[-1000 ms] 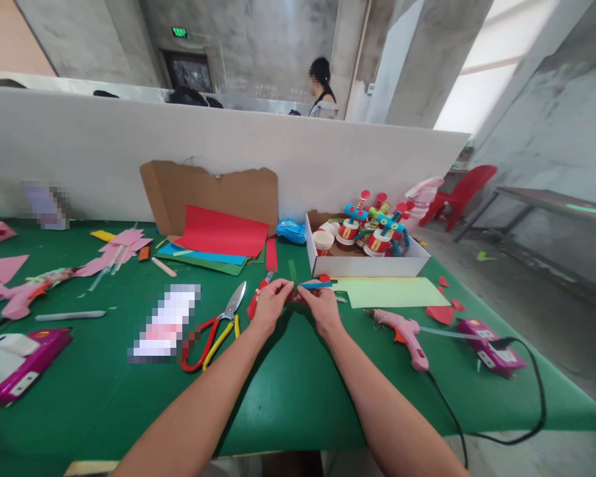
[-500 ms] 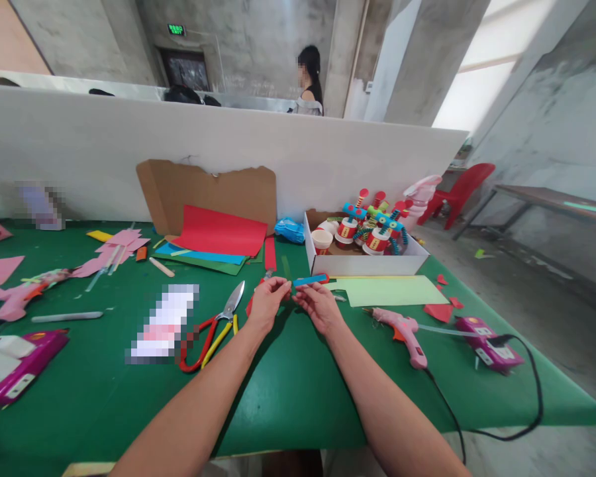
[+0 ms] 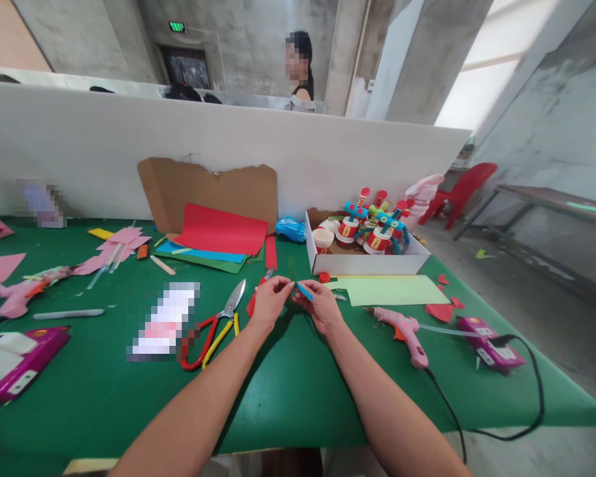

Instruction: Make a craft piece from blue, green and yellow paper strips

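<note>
My left hand and my right hand meet above the green table, fingertips pinched together. Between them is a small blue paper strip, tilted, held at both ends. A red paper piece lies just under my left hand. Red and yellow handled scissors rest on the cloth to the left of my left wrist. A pink glue gun lies to the right of my right hand.
A white box of paper-cup figures stands behind a pale green sheet. Red, blue and green sheets lean on cardboard. Pink cutouts and magenta packs lie about. A black cable loops right. A person stands behind the white partition.
The blue strip has turned from lying level to a short tilted piece between my fingertips, and my hands have closed in toward each other. The person behind the partition has moved left.
</note>
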Motion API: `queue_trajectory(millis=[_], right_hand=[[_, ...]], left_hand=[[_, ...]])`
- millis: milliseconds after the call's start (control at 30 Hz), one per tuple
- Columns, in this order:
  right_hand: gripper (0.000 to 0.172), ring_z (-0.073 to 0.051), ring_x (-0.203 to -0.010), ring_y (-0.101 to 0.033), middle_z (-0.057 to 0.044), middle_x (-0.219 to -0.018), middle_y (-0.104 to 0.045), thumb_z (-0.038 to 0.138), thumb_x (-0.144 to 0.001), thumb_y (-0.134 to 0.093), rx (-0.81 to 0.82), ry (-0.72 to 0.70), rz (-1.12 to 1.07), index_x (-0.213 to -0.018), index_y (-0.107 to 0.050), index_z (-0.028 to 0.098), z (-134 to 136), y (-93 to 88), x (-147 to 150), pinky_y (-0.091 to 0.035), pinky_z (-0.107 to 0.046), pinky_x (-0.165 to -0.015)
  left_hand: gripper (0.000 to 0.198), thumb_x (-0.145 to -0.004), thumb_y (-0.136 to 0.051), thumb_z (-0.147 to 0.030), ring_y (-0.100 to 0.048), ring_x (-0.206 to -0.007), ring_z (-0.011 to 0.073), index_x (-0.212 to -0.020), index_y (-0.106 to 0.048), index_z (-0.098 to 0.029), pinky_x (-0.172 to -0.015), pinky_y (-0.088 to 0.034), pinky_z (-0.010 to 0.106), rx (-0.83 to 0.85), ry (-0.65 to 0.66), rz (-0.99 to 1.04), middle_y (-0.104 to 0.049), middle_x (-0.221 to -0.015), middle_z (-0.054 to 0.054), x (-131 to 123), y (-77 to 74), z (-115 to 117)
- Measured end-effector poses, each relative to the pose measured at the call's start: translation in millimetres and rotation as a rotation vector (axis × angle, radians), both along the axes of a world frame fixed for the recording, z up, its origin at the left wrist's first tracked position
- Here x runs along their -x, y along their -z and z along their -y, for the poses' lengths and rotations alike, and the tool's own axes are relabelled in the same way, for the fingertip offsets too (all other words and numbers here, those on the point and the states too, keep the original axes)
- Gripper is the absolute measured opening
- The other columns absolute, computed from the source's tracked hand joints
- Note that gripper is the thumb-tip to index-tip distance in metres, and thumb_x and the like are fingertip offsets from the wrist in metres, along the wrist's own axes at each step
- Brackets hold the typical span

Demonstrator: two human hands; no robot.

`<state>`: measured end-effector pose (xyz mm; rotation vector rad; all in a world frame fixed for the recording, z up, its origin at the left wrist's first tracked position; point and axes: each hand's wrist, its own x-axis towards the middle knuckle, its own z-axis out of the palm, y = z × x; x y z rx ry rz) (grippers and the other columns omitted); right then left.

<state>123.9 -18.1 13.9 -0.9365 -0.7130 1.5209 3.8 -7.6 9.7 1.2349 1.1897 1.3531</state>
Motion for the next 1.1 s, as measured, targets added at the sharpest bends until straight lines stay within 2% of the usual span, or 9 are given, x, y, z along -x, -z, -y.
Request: queue_trajectory(millis=[200,433,633,867,1100], right_hand=[[0.036,-0.008,-0.054,-0.057,0.003,-0.058,-0.062,0.037,-0.047,-0.084,-0.021,-0.007,0.031,-0.068,-0.066,0.015,1.2,-0.2,1.0,-0.052,-0.024,-0.063],[0.034,-0.01,-0.054,-0.059,0.003,-0.057,-0.063,0.036,-0.049,-0.083,-0.035,0.02,0.084,-0.069,-0.065,0.016,1.4,0.2,2.1,-0.052,-0.025,-0.063],[0.03,-0.011,-0.052,-0.057,0.003,-0.054,-0.061,0.037,-0.052,-0.08,-0.057,0.072,0.134,-0.068,-0.064,0.017,0.0,0.9,0.8,-0.052,-0.028,-0.062],[0.027,-0.011,-0.053,-0.057,0.004,-0.056,-0.061,0.036,-0.054,-0.078,-0.082,0.182,0.116,-0.067,-0.063,0.018,-1.9,1.5,1.3,-0.051,-0.028,-0.063],[0.029,-0.011,-0.052,-0.058,0.002,-0.056,-0.063,0.037,-0.054,-0.079,-0.078,0.089,0.109,-0.067,-0.063,0.018,0.3,0.8,4.3,-0.051,-0.027,-0.062]], left_hand=[[0.025,-0.062,-0.066,-0.04,-0.051,-0.054,0.011,-0.065,-0.062,-0.016,-0.054,-0.04,0.023,0.018,-0.012,0.012,-0.059,-0.057,-0.001,-0.2,0.9,-0.4],[0.03,-0.059,-0.07,-0.043,-0.055,-0.058,0.013,-0.067,-0.064,-0.015,-0.058,-0.045,0.025,0.015,0.062,0.113,-0.063,-0.063,0.001,0.2,3.7,-0.5],[0.03,-0.063,-0.068,-0.044,-0.057,-0.062,0.0142,-0.07,-0.067,-0.015,-0.061,-0.046,0.026,-0.005,0.093,0.075,-0.066,-0.065,0.003,1.8,-0.1,1.7],[0.032,-0.057,-0.075,-0.035,-0.061,-0.069,0.0156,-0.082,-0.067,-0.016,-0.066,-0.049,0.028,0.031,0.144,0.117,-0.068,-0.075,0.004,-2.4,-2.3,4.2],[0.026,-0.061,-0.068,-0.04,-0.057,-0.063,0.0133,-0.072,-0.064,-0.017,-0.062,-0.046,0.025,0.037,0.055,0.079,-0.063,-0.067,0.001,-0.9,1.1,1.7]])
